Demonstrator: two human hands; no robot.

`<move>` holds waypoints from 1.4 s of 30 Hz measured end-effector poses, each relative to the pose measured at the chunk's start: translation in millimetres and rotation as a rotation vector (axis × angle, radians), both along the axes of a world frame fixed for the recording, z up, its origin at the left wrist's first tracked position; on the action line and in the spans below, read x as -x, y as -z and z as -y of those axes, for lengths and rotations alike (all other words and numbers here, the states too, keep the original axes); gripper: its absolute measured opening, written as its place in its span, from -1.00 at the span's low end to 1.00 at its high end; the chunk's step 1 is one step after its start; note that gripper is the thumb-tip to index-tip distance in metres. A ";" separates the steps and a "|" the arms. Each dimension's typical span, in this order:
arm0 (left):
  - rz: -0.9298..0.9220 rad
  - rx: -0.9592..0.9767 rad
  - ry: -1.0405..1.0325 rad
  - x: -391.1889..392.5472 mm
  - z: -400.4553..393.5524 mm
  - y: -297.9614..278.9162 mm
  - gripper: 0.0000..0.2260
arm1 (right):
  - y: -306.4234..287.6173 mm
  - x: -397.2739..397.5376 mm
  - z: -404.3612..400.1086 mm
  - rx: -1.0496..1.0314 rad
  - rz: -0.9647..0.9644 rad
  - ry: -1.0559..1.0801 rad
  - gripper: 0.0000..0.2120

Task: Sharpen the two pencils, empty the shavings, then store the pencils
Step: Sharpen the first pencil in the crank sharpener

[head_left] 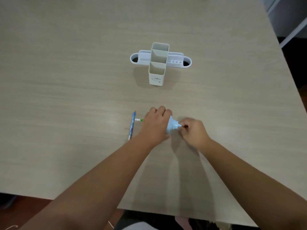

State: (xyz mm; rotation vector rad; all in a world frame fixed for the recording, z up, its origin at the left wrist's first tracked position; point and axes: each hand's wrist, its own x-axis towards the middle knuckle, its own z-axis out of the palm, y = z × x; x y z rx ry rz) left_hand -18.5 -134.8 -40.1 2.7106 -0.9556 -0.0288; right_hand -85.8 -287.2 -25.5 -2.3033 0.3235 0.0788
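Note:
My left hand (155, 125) wraps over a pale blue sharpener (172, 125) standing on the table and holds it. At the sharpener's right side, my right hand (192, 131) pinches its small crank handle. A second pencil pokes out to the left from under my left hand, its white and green end (139, 120) visible; the rest is hidden. A blue pencil (132, 125) lies loose on the table just left of my left hand, pointing away from me.
A white desk organiser (159, 63) with open compartments stands farther back at the table's centre. The light wood table (66, 97) ends at its right edge near a dark floor and at the near edge below my forearms.

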 end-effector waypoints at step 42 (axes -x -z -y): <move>0.003 0.016 0.013 0.7 0.7 5.0 -0.46 | -0.4 -18.0 14.8 -0.024 0.054 -0.032 -0.94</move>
